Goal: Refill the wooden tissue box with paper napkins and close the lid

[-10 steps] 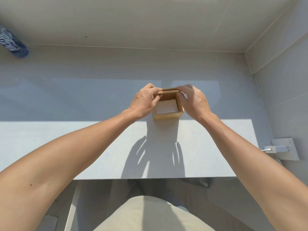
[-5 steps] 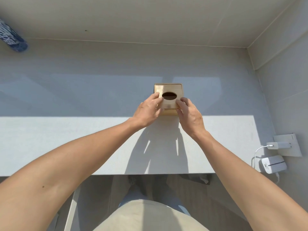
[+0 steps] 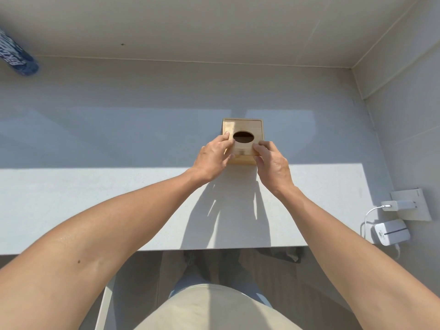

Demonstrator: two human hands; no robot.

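Observation:
The wooden tissue box (image 3: 242,160) stands on the grey counter (image 3: 95,198), near its middle. Its wooden lid (image 3: 247,126) lies flat on top, with a dark oval opening (image 3: 243,136) in it. The napkins inside are hidden in the dark opening. My left hand (image 3: 213,158) rests its fingertips on the lid's left near corner. My right hand (image 3: 271,163) presses its fingers on the lid's right near edge. Both hands touch the lid from the near side.
A dark blue printed can or tube (image 3: 16,58) lies at the far left on the counter. A white charger (image 3: 397,205) sits in a wall socket at the right, with a white device (image 3: 390,232) and cable below it. The counter's front edge (image 3: 214,248) is near my body.
One second ago the box was open with white napkins showing and both hands held the lid over its far edge. The lid now covers the box, and both hands have drawn back to its near edge.

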